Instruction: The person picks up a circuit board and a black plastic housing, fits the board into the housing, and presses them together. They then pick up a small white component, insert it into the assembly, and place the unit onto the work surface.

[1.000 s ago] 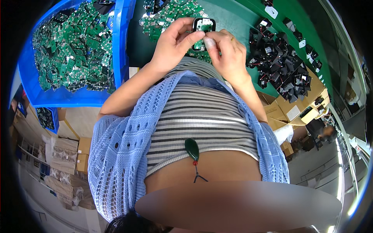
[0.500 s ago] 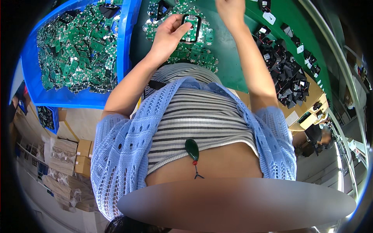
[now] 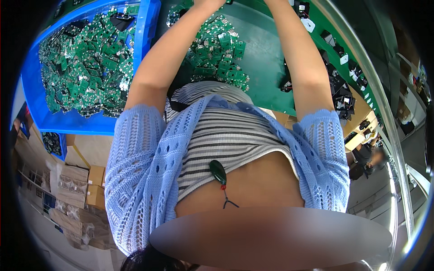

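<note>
My left hand [image 3: 210,3] is at the top edge, with its fingers mostly cut off. Beside it shows a small dark corner [image 3: 229,2] of the black-framed circuit board it holds; the rest lies outside the picture. Below that wrist, a loose pile of green circuit boards [image 3: 219,52] spreads over the green table [image 3: 264,58]. Of my right arm only the forearm [image 3: 300,49] shows, reaching up past the top edge, so that hand is out of sight.
A blue bin [image 3: 143,43] heaped with green circuit boards stands at the left. Black housings with wires [image 3: 344,104] lie right of my right forearm, with more along a green strip [image 3: 337,47]. A clear curved rail [image 3: 361,61] runs beyond. Cardboard boxes [image 3: 96,185] stand at lower left.
Both hands have moved up and forward, my left one carrying the black-framed circuit board to the top edge. My right hand has left the picture, and its forearm now covers part of the black housings.
</note>
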Motion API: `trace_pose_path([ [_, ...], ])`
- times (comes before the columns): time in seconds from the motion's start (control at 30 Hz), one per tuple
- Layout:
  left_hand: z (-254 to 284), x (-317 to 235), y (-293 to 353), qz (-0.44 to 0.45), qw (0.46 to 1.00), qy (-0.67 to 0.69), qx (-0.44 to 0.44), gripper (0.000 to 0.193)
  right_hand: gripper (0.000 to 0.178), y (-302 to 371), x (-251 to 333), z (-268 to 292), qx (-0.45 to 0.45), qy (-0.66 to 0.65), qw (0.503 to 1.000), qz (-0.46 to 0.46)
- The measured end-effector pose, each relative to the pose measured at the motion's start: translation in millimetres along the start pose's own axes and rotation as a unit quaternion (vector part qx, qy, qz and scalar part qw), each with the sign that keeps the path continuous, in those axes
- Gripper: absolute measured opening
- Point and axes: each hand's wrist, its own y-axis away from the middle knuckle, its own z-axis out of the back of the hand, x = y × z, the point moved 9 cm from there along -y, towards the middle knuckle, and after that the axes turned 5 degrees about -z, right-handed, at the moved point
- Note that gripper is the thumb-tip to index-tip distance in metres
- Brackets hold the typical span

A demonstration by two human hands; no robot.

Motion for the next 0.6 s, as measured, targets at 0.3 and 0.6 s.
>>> trace_pose_path([
  [0.3, -7.4, -8.2, 11.4, 0.037, 0.995, 0.096, -0.011, 0.019, 0.013, -9.6, -8.4, -82.1, 0.147, 0.050, 0.986, -0.058],
  [0.6, -16.0, 45.6, -28.9, 0.055, 0.995, 0.048, -0.071, 0.024, 0.027, 4.4, 56.1, 41.3, -0.039, -0.008, 0.996, 0.085],
])
